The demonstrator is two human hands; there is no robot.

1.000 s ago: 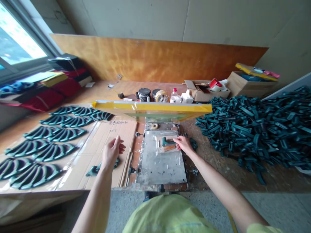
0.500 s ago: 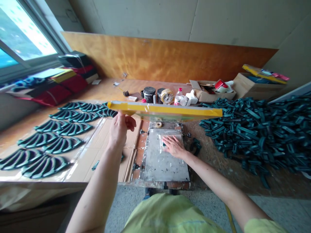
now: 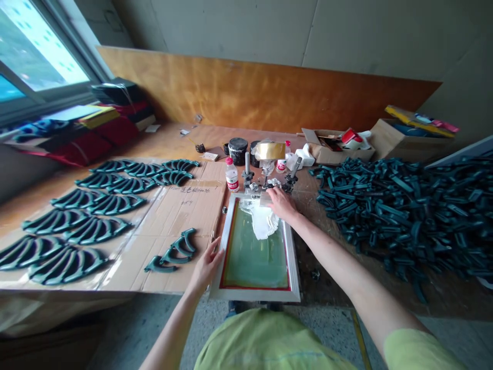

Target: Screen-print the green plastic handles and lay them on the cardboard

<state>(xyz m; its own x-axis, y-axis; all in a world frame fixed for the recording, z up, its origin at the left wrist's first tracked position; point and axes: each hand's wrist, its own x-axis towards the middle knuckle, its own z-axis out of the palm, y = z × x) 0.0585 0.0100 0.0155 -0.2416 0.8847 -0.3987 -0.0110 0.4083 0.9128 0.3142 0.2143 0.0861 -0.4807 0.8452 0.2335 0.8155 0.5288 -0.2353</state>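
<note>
The right hand (image 3: 282,203), half-open, rests on a crumpled white rag (image 3: 262,222) atop green screen mesh (image 3: 254,257) — the left hand (image 3: 206,267), open, touches the mesh's white frame (image 3: 254,294)

Narrow gap between the left hand (image 3: 207,267) and the green parts (image 3: 177,250) — hinge clamps (image 3: 269,186) blocking the way beyond the right hand (image 3: 281,203).

the person is wearing a loose yellow-green t-shirt (image 3: 269,344), with a matching short sleeve (image 3: 418,349) showing to the right of the t-shirt; the left hand (image 3: 208,267) and right hand (image 3: 281,203) are showing bare beyond it.
</note>
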